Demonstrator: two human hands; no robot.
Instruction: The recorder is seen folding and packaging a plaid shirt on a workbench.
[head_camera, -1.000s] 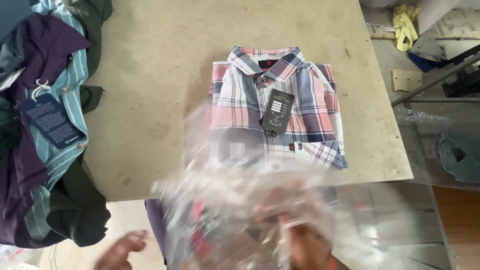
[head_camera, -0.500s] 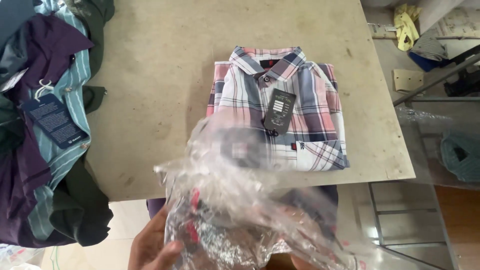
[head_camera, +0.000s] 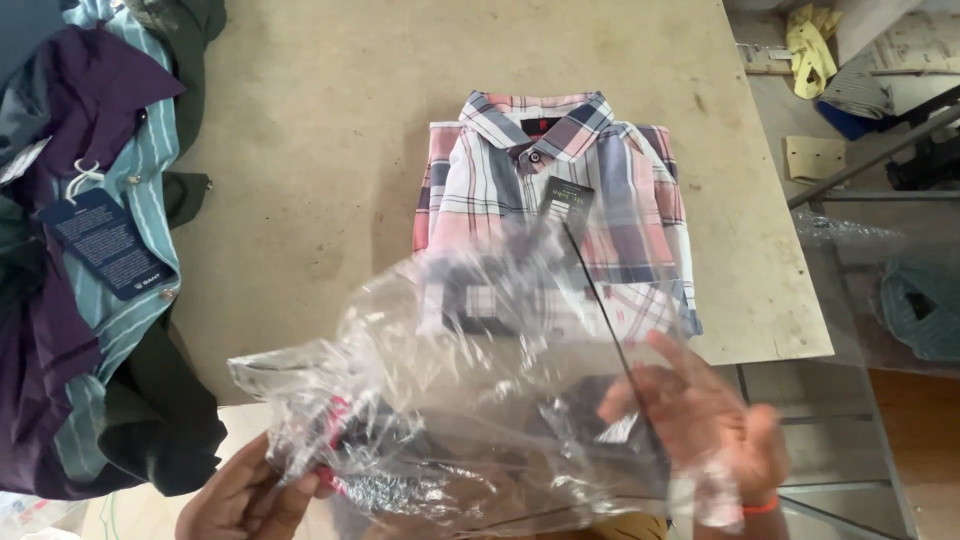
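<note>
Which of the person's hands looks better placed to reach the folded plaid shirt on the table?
Probably the right hand: it sits just below the folded plaid shirt, behind the clear plastic bag. The left hand grips the bag's lower left corner, farther from the shirt.
</note>
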